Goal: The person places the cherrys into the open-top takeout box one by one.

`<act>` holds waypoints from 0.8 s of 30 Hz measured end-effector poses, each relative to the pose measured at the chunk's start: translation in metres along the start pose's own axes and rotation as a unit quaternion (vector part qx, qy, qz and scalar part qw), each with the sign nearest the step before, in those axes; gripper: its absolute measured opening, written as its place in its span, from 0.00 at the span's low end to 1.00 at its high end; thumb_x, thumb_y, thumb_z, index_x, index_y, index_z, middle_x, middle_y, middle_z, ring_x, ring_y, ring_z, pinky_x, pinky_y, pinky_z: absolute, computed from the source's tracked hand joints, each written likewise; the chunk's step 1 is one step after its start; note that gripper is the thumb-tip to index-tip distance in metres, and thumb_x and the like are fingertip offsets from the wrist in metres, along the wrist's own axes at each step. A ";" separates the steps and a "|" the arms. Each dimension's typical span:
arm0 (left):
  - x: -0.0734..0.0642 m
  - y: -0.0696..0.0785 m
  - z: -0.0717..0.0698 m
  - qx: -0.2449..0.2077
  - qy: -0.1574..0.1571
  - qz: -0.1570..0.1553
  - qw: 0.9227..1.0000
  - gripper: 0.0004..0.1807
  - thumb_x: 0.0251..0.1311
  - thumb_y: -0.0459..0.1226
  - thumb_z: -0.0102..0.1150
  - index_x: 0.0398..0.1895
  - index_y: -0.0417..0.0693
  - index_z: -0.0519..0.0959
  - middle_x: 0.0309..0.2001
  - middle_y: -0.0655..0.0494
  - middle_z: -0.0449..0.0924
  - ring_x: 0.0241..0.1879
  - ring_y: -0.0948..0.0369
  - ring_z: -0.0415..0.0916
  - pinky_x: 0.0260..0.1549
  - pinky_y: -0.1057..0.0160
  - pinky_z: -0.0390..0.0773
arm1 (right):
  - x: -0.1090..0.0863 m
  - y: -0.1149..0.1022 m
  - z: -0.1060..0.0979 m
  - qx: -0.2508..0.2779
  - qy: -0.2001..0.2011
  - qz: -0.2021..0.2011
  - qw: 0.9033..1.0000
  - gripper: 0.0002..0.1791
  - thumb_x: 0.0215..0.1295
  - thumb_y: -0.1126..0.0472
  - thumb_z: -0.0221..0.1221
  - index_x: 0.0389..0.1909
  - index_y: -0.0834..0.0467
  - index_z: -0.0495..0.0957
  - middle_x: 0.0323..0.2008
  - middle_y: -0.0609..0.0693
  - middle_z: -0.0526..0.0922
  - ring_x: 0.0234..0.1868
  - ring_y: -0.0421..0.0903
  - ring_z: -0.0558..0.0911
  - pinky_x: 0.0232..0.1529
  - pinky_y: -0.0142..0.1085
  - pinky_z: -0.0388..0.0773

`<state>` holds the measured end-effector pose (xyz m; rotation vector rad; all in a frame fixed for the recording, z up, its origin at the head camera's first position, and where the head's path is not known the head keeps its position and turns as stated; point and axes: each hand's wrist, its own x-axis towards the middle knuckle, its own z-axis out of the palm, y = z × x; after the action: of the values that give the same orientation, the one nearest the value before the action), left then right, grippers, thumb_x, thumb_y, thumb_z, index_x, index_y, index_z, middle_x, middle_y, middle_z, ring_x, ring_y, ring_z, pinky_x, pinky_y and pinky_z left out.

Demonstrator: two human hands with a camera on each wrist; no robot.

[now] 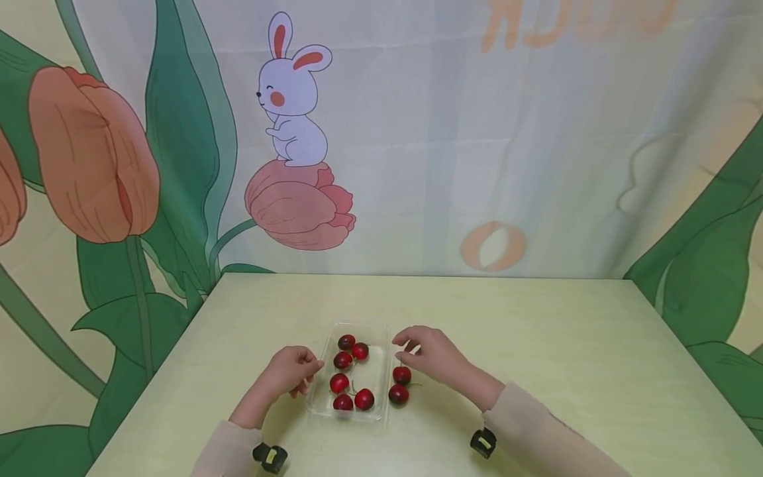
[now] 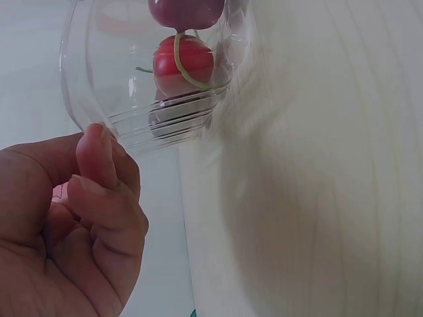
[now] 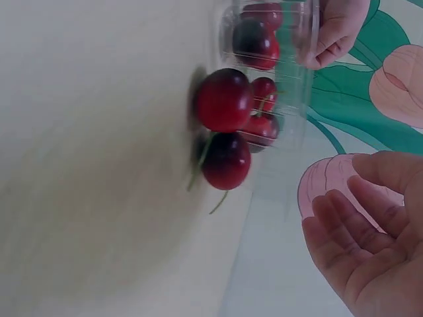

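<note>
A clear plastic box (image 1: 377,371) stands on the table with several dark red cherries (image 1: 364,399) inside. My left hand (image 1: 290,370) pinches the box's left rim between thumb and forefinger; the left wrist view shows those fingertips (image 2: 98,148) right at the edge. Over the box's right side hovers my right hand (image 1: 434,354), its fingers loosely bent and nothing between them. Just below it, two cherries with green stems, one nearer the front (image 1: 399,395) and one behind (image 1: 402,375), lie on the table beside the box's right wall.
The pale yellow table (image 1: 536,344) reaches back to a printed curtain (image 1: 405,132) with tulips and a rabbit. Dark wrist cameras (image 1: 483,442) sit on both forearms.
</note>
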<state>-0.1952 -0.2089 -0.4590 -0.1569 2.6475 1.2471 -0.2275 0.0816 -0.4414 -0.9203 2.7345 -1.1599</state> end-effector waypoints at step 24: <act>0.000 0.000 0.000 0.005 0.003 0.007 1.000 0.09 0.72 0.36 0.58 0.34 0.39 0.77 0.24 0.53 0.75 0.16 0.63 0.70 0.16 0.70 0.69 | -0.002 0.028 0.028 0.026 -0.048 0.144 0.988 0.12 0.60 0.63 0.71 0.44 0.60 0.83 0.36 0.50 0.85 0.36 0.42 0.80 0.37 0.33 0.77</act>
<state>-0.1951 -0.2092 -0.4593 -0.1398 2.6638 1.2405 -0.2328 0.0800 -0.4813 -0.5358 2.6332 -1.0963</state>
